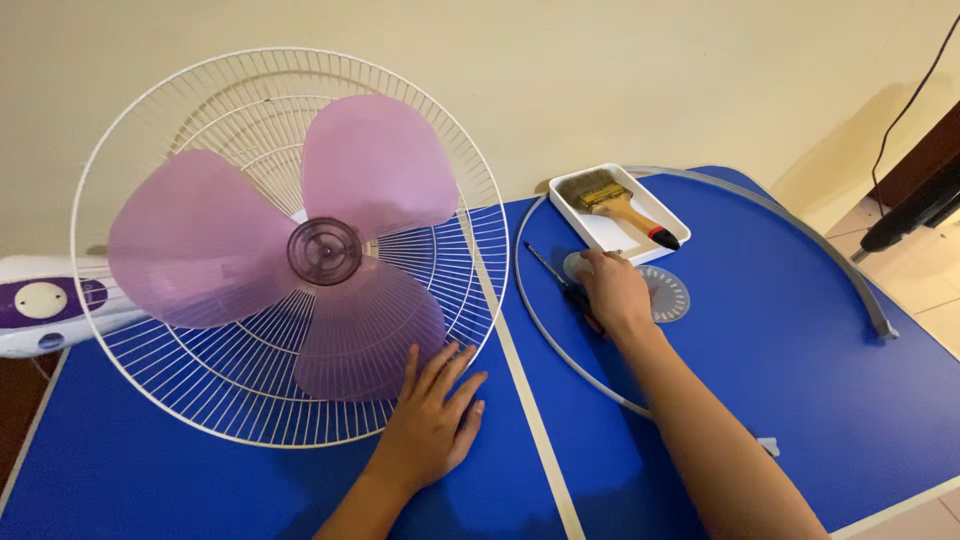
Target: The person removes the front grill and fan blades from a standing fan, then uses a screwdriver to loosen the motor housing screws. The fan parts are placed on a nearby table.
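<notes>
**Fan grille steadied, screwdriver reached**

While the left hand [432, 418] lies flat, fingers spread, on the white fan grille's [250, 400] lower rim on the blue table [800, 380], the right hand [612, 290] closes over a screwdriver [548, 270] beside the white tray [600, 232] holding a paintbrush [615, 203].

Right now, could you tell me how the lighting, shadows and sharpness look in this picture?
Head view: warm, even light, no harsh glare; soft shadows under the left hand and right hand on the blue table; sharp focus throughout; wide-angle bending curves the fan guard and table edges.
</notes>
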